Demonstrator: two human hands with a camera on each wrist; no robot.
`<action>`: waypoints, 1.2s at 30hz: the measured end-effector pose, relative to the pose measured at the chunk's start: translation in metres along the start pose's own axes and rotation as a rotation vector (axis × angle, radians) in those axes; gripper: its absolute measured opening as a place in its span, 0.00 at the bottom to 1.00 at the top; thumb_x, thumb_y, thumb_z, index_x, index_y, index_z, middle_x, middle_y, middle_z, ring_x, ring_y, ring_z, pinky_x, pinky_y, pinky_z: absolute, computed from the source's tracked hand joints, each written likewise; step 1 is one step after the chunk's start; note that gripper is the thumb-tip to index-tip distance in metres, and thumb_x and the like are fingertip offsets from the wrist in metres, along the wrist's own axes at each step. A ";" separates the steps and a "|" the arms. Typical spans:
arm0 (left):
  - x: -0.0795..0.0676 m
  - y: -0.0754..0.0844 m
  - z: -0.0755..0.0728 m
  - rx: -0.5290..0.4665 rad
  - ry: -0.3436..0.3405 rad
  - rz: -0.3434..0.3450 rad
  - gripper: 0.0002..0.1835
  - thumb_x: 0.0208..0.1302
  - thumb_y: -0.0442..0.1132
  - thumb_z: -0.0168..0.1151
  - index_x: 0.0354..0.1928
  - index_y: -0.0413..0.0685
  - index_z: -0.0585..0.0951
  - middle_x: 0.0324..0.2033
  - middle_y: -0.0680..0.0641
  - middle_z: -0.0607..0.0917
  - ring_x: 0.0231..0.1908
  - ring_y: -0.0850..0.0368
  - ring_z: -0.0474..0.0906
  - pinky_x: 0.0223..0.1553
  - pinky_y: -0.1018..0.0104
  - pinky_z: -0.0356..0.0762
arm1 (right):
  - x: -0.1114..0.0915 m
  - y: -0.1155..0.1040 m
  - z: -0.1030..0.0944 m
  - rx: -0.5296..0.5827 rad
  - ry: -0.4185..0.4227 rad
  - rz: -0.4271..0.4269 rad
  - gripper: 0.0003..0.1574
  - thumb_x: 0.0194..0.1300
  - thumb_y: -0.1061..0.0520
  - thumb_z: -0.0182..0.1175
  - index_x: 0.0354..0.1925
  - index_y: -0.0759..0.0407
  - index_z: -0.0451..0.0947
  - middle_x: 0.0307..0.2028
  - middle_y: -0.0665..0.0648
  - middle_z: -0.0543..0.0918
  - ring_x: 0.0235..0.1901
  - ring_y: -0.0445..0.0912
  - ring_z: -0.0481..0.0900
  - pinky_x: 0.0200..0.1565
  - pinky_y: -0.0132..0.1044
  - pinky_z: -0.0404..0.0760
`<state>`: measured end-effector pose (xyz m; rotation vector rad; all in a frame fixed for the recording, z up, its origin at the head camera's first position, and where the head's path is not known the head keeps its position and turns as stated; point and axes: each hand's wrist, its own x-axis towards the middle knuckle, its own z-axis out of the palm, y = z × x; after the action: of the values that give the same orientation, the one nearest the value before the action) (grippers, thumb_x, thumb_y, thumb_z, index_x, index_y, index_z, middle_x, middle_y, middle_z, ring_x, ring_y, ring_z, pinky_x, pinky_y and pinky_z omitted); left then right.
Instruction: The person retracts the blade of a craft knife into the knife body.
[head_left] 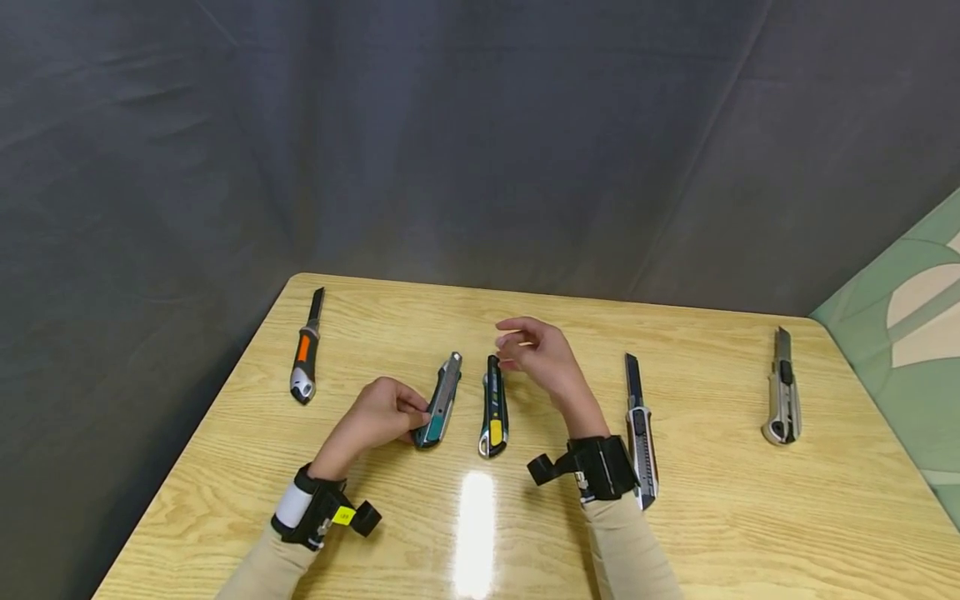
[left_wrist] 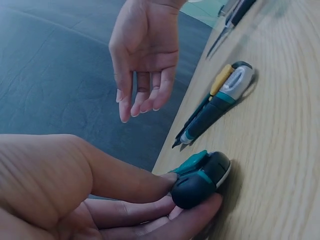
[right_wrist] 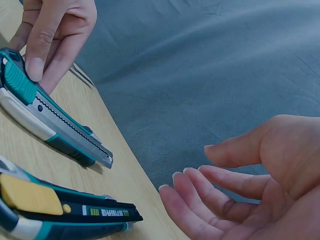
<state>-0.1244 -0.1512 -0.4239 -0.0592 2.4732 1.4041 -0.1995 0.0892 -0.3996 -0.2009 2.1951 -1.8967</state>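
My left hand [head_left: 385, 414] pinches a teal and grey utility knife [head_left: 442, 402] by its lower end, thumb on one side and fingers on the other. In the right wrist view that knife [right_wrist: 60, 120] shows its teal slider and a metal channel, close over the table. Just right of it lies a dark green utility knife with a yellow slider [head_left: 494, 408]. Above the tip of this yellow-slider knife hovers my right hand [head_left: 542, 354], its fingers loosely bent with nothing between them. The left wrist view shows that right hand [left_wrist: 146, 55] palm-on, apart from the knives.
An orange and black utility knife [head_left: 304, 350] lies at the left with its dark blade out. A silver knife with a black blade [head_left: 640, 425] lies beside the right forearm, and another silver knife [head_left: 782, 392] farther right. A dark curtain [head_left: 480, 150] hangs behind the wooden table [head_left: 720, 500].
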 end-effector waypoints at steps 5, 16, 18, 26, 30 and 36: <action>-0.002 0.001 0.001 0.003 0.001 -0.013 0.06 0.53 0.31 0.65 0.34 0.37 0.82 0.26 0.43 0.82 0.20 0.53 0.80 0.22 0.61 0.83 | 0.000 0.000 0.000 0.000 -0.001 0.002 0.19 0.62 0.61 0.57 0.52 0.57 0.74 0.43 0.66 0.77 0.42 0.61 0.78 0.46 0.55 0.80; -0.008 0.006 0.000 0.056 0.002 0.016 0.04 0.52 0.29 0.64 0.31 0.37 0.80 0.24 0.41 0.81 0.17 0.51 0.80 0.19 0.60 0.82 | 0.000 -0.002 0.010 0.029 -0.011 -0.031 0.19 0.62 0.63 0.56 0.52 0.58 0.74 0.44 0.68 0.77 0.43 0.62 0.78 0.46 0.51 0.81; -0.008 0.005 -0.001 0.058 -0.003 0.024 0.04 0.52 0.28 0.64 0.31 0.36 0.80 0.24 0.40 0.81 0.18 0.51 0.80 0.20 0.60 0.83 | 0.000 -0.004 0.012 0.027 -0.019 -0.036 0.19 0.63 0.63 0.55 0.53 0.58 0.74 0.43 0.67 0.77 0.43 0.62 0.78 0.45 0.50 0.82; -0.007 0.001 -0.018 0.156 0.114 0.032 0.04 0.52 0.34 0.66 0.31 0.43 0.82 0.24 0.45 0.82 0.18 0.54 0.78 0.17 0.63 0.80 | 0.002 -0.006 0.020 0.005 -0.020 -0.052 0.20 0.62 0.63 0.55 0.53 0.59 0.74 0.44 0.68 0.77 0.42 0.61 0.78 0.45 0.51 0.81; -0.007 -0.003 -0.039 0.294 0.292 0.063 0.06 0.54 0.42 0.65 0.32 0.48 0.82 0.26 0.49 0.82 0.18 0.56 0.75 0.18 0.64 0.72 | 0.002 -0.008 0.026 0.007 -0.029 -0.066 0.19 0.62 0.63 0.56 0.53 0.60 0.74 0.44 0.68 0.78 0.41 0.58 0.79 0.46 0.53 0.81; -0.009 -0.017 -0.068 0.398 0.461 0.113 0.12 0.57 0.46 0.63 0.37 0.45 0.83 0.32 0.44 0.84 0.26 0.53 0.76 0.23 0.60 0.72 | 0.003 -0.011 0.040 0.009 -0.047 -0.077 0.16 0.62 0.62 0.56 0.49 0.57 0.77 0.43 0.67 0.78 0.41 0.59 0.79 0.46 0.52 0.81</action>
<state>-0.1288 -0.2181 -0.4030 -0.1776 3.1383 0.9921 -0.1925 0.0489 -0.3941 -0.3298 2.1783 -1.9207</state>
